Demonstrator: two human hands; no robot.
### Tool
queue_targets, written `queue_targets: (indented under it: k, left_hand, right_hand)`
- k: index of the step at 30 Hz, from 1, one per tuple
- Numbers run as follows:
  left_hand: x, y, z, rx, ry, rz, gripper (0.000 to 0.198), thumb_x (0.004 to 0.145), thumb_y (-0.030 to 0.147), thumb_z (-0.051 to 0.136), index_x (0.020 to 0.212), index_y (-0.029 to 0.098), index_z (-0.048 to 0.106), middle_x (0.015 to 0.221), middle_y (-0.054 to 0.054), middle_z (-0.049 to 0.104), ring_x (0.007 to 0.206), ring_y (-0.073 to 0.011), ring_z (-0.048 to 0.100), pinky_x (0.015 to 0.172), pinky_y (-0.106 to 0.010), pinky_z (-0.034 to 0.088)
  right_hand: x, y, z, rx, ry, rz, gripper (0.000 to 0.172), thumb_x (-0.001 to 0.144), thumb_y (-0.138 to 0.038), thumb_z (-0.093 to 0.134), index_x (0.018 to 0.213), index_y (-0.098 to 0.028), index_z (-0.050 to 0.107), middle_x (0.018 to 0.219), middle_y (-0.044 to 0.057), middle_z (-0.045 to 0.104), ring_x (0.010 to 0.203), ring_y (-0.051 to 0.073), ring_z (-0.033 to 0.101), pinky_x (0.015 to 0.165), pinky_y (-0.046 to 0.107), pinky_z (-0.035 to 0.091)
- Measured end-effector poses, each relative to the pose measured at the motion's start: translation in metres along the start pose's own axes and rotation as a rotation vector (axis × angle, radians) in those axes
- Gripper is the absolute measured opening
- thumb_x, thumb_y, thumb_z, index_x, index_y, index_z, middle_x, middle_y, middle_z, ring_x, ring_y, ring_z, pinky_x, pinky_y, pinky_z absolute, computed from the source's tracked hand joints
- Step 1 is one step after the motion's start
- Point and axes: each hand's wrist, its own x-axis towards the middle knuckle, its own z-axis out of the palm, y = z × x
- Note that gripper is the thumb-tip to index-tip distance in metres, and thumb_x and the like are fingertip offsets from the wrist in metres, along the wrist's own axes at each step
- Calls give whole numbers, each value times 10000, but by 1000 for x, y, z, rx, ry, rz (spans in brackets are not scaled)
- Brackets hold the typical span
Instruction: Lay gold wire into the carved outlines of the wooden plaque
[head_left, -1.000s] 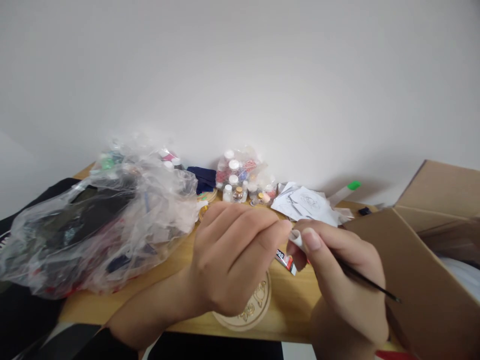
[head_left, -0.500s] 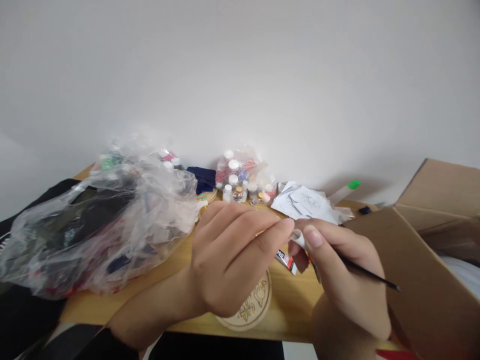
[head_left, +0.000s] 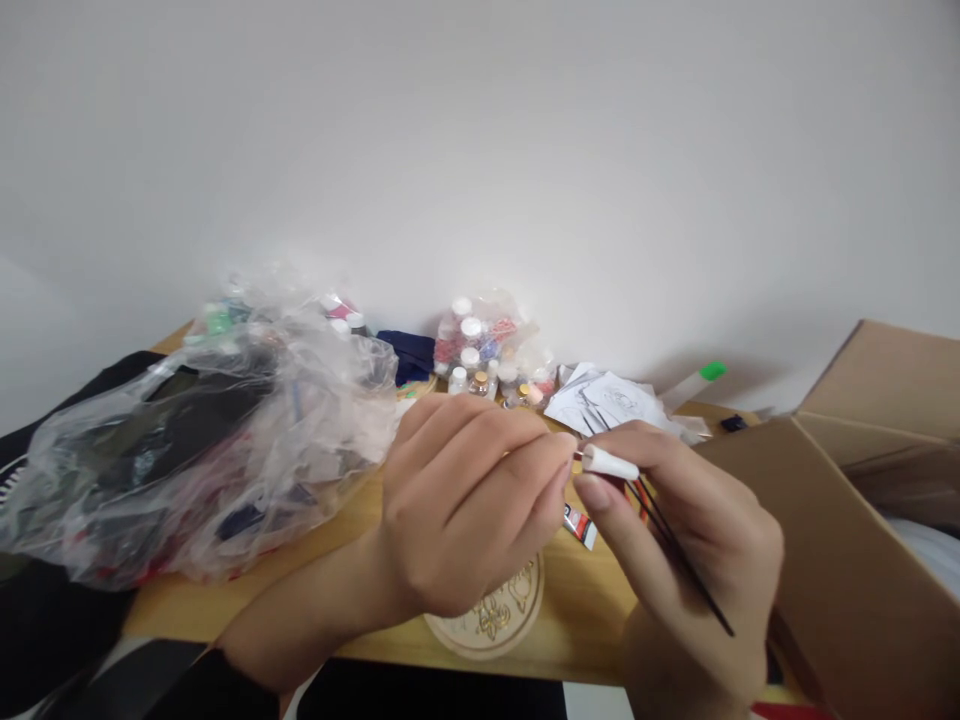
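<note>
My left hand (head_left: 480, 500) is closed in a pinch, back of the hand toward me. A thin shiny bit shows at its fingertips; the rest is hidden. My right hand (head_left: 697, 530) holds a small white tapered cap (head_left: 611, 463) near its index finger and thumb, the wide end facing my left fingertips. A thin black stick (head_left: 697, 585) slants across the right palm. Below the hands, a round wooden disc (head_left: 487, 635) with gold line patterns lies on the table, partly covered by my left hand. A small red, black and white tube (head_left: 580, 526) lies behind them.
Clear plastic bags (head_left: 322, 430) spread over the left of the wooden table (head_left: 585, 625). Small bottles (head_left: 471, 358) with white lids and paper sheets (head_left: 607, 395) are at the back. An open cardboard box (head_left: 817, 540) stands right, near a green-tipped white tube (head_left: 697, 382).
The white cap has turned sideways and shows more fully in my right fingers. My right thumb has moved left and down, and the black stick points more steeply down.
</note>
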Motion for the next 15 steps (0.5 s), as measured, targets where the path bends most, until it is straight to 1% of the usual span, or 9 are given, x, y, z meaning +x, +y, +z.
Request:
queue_targets:
  k: [3,5,7,10,15]
  left_hand:
    - [0,0,0,-5,7,-11,74,825,126,647,862,190,650,823,9,706,746,-148,650,685,-334,557]
    - [-1,0,1,-5,6,-17,84,821,120,642,863,192,649,817,11,705,739,-146,645,677,-332,555]
    - [-1,0,1,-10,6,-17,87,813,114,644,858,187,651,812,8,706,735,-146,641,671,-331,552]
    - [0,1,1,-3,6,-5,88,788,99,661,842,168,656,804,1,707,733,-149,644,673,-330,552]
    - [1,0,2,69,21,46,114,760,80,682,839,159,659,807,3,712,734,-150,650,675,-325,551]
  right_hand:
    - [-1,1,1,-39,5,-80,248,803,-72,636,988,-233,666,742,-6,608,640,126,558,573,270,447]
    - [-1,2,1,-37,-1,-97,244,814,-84,627,998,-237,677,721,-3,602,631,132,554,564,277,444]
    - [0,1,0,-15,-15,-72,195,838,-123,615,968,-247,690,710,7,619,638,152,572,560,292,448]
    - [1,0,-1,31,-15,-4,137,867,-173,601,873,-259,707,701,9,646,658,169,604,568,305,456]
    - [2,0,-1,118,26,71,145,880,-218,603,774,-233,699,670,4,639,646,156,601,555,293,450]
